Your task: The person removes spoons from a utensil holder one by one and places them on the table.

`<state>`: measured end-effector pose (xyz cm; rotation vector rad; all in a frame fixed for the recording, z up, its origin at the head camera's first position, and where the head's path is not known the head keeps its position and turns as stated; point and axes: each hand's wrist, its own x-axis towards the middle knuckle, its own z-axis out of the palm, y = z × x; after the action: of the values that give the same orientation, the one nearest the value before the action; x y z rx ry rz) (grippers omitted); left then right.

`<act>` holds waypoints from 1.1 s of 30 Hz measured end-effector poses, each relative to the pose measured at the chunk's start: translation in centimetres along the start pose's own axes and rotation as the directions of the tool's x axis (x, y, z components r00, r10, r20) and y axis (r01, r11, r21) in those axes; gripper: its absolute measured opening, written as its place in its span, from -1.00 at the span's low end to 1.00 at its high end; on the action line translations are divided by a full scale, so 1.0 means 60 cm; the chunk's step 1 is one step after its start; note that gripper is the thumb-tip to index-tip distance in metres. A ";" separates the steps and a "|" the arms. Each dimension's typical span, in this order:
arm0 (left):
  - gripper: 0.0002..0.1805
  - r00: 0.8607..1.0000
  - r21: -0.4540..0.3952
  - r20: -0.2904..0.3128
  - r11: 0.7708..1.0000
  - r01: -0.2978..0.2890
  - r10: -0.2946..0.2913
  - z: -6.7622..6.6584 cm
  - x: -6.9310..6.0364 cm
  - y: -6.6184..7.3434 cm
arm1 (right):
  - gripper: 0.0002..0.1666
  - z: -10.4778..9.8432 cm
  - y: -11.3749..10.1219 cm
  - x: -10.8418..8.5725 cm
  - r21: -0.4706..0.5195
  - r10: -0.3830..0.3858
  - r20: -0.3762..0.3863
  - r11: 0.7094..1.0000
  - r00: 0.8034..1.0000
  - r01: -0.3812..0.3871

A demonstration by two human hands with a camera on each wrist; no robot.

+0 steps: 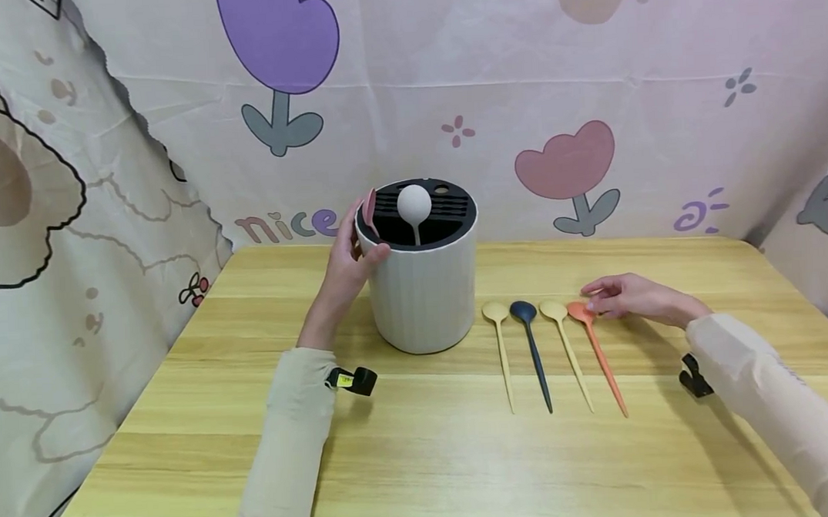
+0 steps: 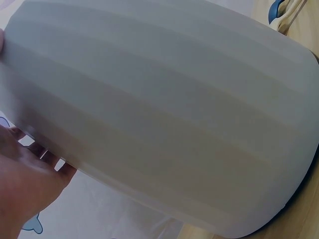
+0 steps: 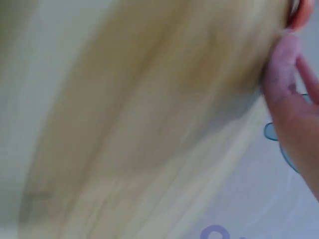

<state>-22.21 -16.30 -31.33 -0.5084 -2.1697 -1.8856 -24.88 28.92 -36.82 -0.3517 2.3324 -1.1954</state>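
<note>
My left hand [image 1: 352,261] grips the upper left side of a white ribbed utensil holder [image 1: 423,297], thumb in front and fingers behind. A white spoon [image 1: 414,204] stands in its black slotted top, and a pink utensil [image 1: 369,209] leans at the left rim. On the table, an orange spoon [image 1: 599,351] lies at the right end of a row. My right hand [image 1: 631,295] is at its bowl, the thumb against or very near the edge. In the blurred right wrist view only a bit of orange [image 3: 302,15] shows beyond the thumb.
Left of the orange spoon lie a pale yellow spoon [image 1: 567,344], a dark blue spoon [image 1: 534,346] and another pale yellow spoon [image 1: 501,347], handles toward me. The wooden table [image 1: 430,466] ends at a printed cloth [image 1: 406,81] behind the holder.
</note>
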 end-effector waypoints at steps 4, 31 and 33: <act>0.41 1.000 -0.011 -0.004 1.000 0.003 -0.003 0.001 0.001 0.000 | -0.26 -0.003 -0.014 0.001 0.020 0.035 0.003 0.999 0.999 -0.035; 0.41 1.000 -0.010 -0.005 0.999 0.031 -0.031 0.001 -0.001 0.000 | -0.55 0.055 -0.356 -0.007 -0.028 -0.351 -0.257 0.934 0.900 0.356; 0.41 1.000 -0.006 -0.005 1.000 0.028 -0.028 0.002 -0.001 -0.001 | -0.55 0.058 -0.375 -0.001 -0.024 -0.349 -0.243 0.935 0.905 0.354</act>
<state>-22.19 -16.22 -31.41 -0.4764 -2.1796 -1.9067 -22.87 13.41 -20.24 -0.6778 2.5363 -1.5045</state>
